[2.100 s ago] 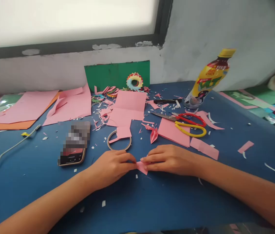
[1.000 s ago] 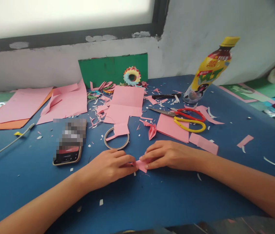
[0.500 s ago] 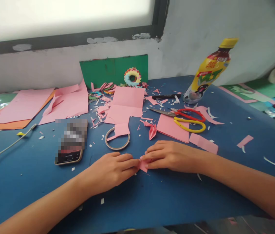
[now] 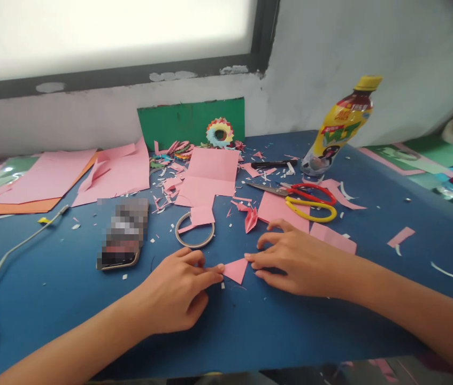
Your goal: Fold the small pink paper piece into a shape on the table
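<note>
The left hand (image 4: 180, 289) pinches the left corner of a pink triangle (image 4: 236, 271) between its fingers (image 4: 210, 277); the triangle lies on the bench (image 4: 210, 342) between the hands. The right hand (image 4: 288, 262) is loose, its fingers spread, one fingertip touching the triangle's far right corner. Beyond lie a ring (image 4: 196, 246), a folded scrap (image 4: 251, 220) and scissors (image 4: 284, 191), with a phone (image 4: 125, 235) to the left
</note>
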`<state>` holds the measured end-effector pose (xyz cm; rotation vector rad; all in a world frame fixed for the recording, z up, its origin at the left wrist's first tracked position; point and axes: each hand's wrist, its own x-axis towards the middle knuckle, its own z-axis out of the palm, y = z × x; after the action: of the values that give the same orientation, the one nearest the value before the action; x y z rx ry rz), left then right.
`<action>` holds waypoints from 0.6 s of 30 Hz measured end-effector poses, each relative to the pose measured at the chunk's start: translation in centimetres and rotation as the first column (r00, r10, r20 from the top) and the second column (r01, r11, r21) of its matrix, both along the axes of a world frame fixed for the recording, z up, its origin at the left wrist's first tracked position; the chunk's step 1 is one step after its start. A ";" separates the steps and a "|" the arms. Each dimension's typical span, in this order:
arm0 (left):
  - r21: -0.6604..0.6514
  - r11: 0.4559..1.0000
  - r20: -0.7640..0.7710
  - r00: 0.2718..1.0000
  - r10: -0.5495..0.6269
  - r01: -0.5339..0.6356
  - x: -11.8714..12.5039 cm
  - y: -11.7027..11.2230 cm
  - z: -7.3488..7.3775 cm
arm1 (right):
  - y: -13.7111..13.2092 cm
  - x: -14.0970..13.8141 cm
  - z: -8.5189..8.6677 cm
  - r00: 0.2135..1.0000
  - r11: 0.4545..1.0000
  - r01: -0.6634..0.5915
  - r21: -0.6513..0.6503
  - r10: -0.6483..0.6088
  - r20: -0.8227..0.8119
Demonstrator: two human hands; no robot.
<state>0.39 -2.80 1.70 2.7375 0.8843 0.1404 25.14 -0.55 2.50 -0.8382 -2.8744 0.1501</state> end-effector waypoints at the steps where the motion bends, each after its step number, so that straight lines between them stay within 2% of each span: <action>1: -0.014 1.000 0.006 1.000 0.024 -0.024 -0.1 -0.1 0.2 | 0.1 0.1 0.1 1.000 1.000 0.004 -0.006 -0.004 -0.005; 4: -0.035 0.995 0.018 0.995 0.097 -0.096 -0.3 -0.2 0.7 | 0.2 -0.1 -0.5 0.998 1.000 0.020 0.024 -0.018 -0.059; 7: -0.034 0.984 0.019 0.985 0.173 -0.173 0.3 -0.2 1.1 | 0.3 -0.8 -2.1 0.978 0.992 0.085 0.091 -0.066 -0.197; 8: -0.022 0.978 0.015 0.978 0.206 -0.205 0.8 -0.2 1.1 | 0.3 -1.1 -2.7 0.973 0.993 0.067 0.097 -0.043 -0.228; 11: 0.041 0.939 -0.017 0.939 0.343 -0.343 2.6 -0.1 0.9 | 0.2 -1.7 -3.8 0.958 0.997 0.079 0.011 -0.073 -0.278; 13: 0.016 0.926 -0.060 0.924 0.378 -0.378 3.5 0.1 0.6 | 0.1 -2.0 -3.9 0.957 0.991 0.105 -0.082 -0.123 -0.264; 18: -0.187 0.868 -0.065 0.887 0.457 -0.461 4.0 0.9 0.4 | 0.0 -2.2 -3.4 0.954 0.961 0.151 -0.232 -0.203 -0.219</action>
<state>4.40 -1.91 2.06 2.3028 1.4608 0.1086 22.97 -0.58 -0.90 -1.0336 -2.5717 0.5098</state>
